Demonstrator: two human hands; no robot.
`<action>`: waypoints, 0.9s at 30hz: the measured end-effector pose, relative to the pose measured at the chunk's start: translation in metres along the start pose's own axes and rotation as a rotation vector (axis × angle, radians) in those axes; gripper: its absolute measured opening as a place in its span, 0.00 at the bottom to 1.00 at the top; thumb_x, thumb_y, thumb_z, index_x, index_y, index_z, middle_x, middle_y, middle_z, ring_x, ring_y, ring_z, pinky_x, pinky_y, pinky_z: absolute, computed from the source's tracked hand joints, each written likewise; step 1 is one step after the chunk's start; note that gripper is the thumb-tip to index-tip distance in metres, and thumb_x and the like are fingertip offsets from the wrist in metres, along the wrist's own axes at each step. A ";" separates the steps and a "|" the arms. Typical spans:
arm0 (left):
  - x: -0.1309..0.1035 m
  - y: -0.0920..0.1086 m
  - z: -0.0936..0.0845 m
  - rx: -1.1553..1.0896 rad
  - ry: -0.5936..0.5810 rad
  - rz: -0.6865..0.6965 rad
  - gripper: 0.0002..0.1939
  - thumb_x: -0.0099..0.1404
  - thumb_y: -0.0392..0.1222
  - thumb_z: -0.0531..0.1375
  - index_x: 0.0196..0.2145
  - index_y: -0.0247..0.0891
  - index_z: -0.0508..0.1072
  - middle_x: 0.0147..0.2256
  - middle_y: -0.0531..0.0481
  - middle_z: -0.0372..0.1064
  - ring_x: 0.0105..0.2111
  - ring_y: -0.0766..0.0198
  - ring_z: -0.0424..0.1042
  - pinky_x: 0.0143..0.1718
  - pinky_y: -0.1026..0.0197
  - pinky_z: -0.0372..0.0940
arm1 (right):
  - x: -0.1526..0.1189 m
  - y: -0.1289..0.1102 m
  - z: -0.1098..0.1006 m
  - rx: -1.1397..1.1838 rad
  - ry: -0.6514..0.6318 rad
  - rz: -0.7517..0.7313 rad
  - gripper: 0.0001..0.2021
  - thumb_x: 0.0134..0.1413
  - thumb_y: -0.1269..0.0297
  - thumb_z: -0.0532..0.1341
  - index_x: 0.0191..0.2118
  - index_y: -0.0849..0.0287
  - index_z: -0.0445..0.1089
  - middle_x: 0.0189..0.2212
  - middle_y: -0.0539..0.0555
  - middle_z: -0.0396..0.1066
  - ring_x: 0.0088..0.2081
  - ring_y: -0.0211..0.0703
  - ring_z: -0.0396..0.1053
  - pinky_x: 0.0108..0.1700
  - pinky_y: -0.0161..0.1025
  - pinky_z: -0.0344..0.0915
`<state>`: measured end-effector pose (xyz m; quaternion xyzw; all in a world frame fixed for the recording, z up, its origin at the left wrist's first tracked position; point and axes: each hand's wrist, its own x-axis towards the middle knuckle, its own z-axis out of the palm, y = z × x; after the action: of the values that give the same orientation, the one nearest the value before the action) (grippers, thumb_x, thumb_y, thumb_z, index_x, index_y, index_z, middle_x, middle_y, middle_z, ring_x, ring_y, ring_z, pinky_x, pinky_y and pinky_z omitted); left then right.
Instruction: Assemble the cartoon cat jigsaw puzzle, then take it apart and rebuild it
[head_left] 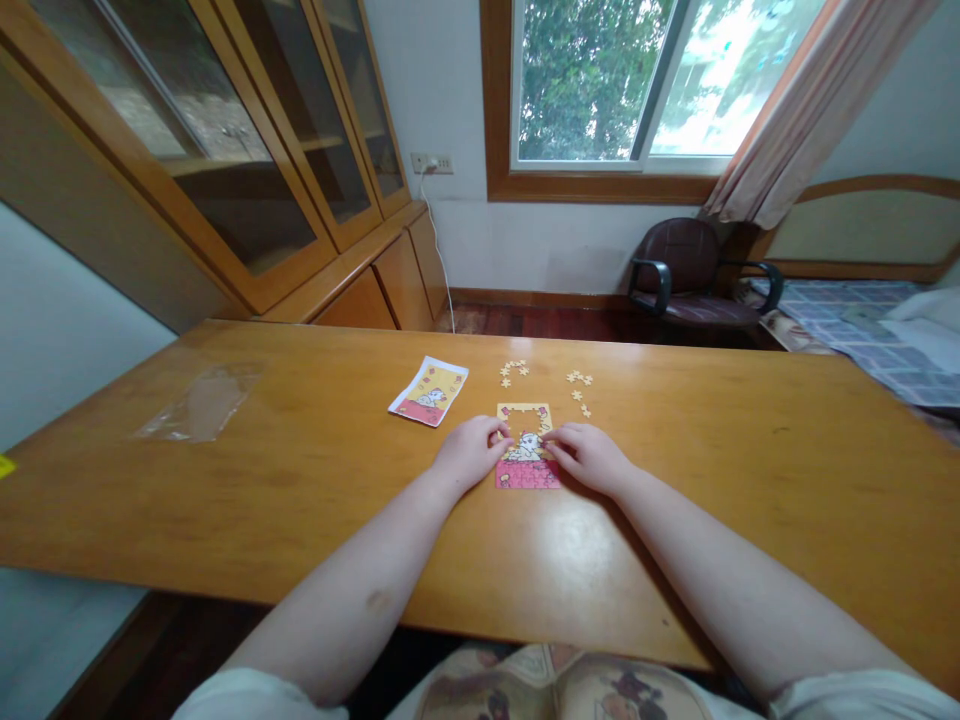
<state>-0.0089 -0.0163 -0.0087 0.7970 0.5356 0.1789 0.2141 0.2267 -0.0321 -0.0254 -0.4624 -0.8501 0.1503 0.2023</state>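
Note:
A partly joined jigsaw puzzle (529, 474) lies flat on the table, pink along the bottom, with a white cartoon animal (527, 447) in the middle and a yellow border. Bare table shows through a gap in its upper part. My left hand (472, 455) rests at the puzzle's left edge, fingers curled and fingertips on it. On the opposite edge, my right hand (589, 458) has thumb and index finger close together against the puzzle. Whether either hand pinches a single piece is too small to make out.
Loose puzzle pieces (514, 372) lie beyond the puzzle, and more loose pieces (578, 378) lie to their right. A picture card (431, 391) of the same design is left of them. Clear plastic bag (199, 402) lies far left on the wooden table (330, 500).

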 end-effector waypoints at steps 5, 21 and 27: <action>-0.007 -0.007 -0.021 0.144 -0.235 0.267 0.13 0.65 0.47 0.55 0.41 0.48 0.79 0.32 0.51 0.74 0.34 0.63 0.70 0.33 0.64 0.58 | -0.006 -0.020 -0.005 -0.125 -0.172 -0.179 0.18 0.63 0.54 0.52 0.50 0.54 0.73 0.32 0.56 0.75 0.32 0.42 0.71 0.37 0.38 0.61; -0.007 -0.010 -0.026 0.138 -0.324 0.260 0.15 0.64 0.49 0.54 0.44 0.53 0.78 0.33 0.51 0.75 0.33 0.62 0.71 0.32 0.63 0.57 | -0.003 -0.029 -0.008 -0.145 -0.261 -0.183 0.20 0.63 0.52 0.51 0.53 0.52 0.71 0.32 0.56 0.76 0.33 0.43 0.71 0.37 0.38 0.60; -0.007 -0.011 -0.024 0.113 -0.293 0.213 0.15 0.63 0.49 0.56 0.44 0.52 0.78 0.33 0.50 0.75 0.34 0.61 0.71 0.35 0.63 0.59 | -0.002 -0.029 -0.008 -0.146 -0.259 -0.185 0.20 0.63 0.52 0.51 0.52 0.53 0.72 0.32 0.56 0.76 0.32 0.43 0.71 0.37 0.38 0.60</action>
<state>-0.0325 -0.0152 0.0056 0.8775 0.4205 0.0521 0.2246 0.2107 -0.0491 -0.0056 -0.3724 -0.9166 0.1274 0.0700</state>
